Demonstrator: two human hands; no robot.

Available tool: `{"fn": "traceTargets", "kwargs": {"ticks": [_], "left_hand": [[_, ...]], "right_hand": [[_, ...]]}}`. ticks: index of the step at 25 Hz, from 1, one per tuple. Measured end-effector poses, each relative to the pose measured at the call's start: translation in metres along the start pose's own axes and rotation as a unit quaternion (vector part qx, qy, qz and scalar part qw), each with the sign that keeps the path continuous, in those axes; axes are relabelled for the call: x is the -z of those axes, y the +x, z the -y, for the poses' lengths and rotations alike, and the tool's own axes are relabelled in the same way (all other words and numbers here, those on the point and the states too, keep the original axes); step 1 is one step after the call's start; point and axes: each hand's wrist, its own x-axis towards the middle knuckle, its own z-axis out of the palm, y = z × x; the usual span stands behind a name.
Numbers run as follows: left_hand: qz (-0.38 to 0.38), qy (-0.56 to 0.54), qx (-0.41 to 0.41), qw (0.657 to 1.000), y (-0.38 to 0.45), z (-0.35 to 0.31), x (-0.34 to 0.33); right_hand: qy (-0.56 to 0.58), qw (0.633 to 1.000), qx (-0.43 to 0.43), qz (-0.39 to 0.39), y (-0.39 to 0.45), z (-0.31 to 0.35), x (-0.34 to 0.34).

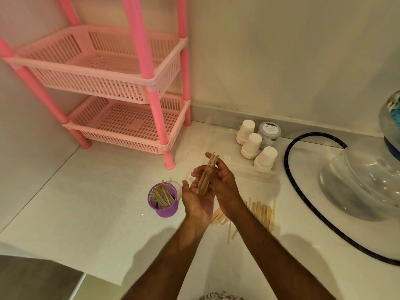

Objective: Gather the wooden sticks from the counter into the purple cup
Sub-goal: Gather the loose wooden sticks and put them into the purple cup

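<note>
A small purple cup stands on the white counter, with several wooden sticks leaning inside it. Just to its right, both hands meet above the counter around a bundle of wooden sticks. My left hand lies palm up under the bundle's lower end. My right hand closes around the bundle from the right, and the sticks' upper ends poke out past the fingers. More loose wooden sticks lie scattered on the counter beneath and to the right of my right wrist.
A pink two-tier plastic rack stands in the back left corner. Three upturned white paper cups and a small lidded jar sit behind the hands. A black hose curves around a large glass vessel at right.
</note>
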Motion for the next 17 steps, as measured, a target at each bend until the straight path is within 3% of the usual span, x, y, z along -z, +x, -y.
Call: {"fn": "traceTargets", "kwargs": {"ticks": [3, 9, 17], "left_hand": [[0.002, -0.032, 0.000, 1.000, 0.000, 0.002, 0.002], [-0.039, -0.008, 0.021, 0.999, -0.007, 0.011, -0.004], [-0.070, 0.077, -0.002, 0.995, -0.015, 0.017, -0.008]], "right_hand": [[-0.010, 1.000, -0.004, 0.007, -0.003, -0.001, -0.003], [0.109, 0.993, -0.047, -0.015, -0.002, 0.000, -0.009], [0.056, 0.992, -0.067, -0.090, 0.006, 0.006, -0.010]]}}
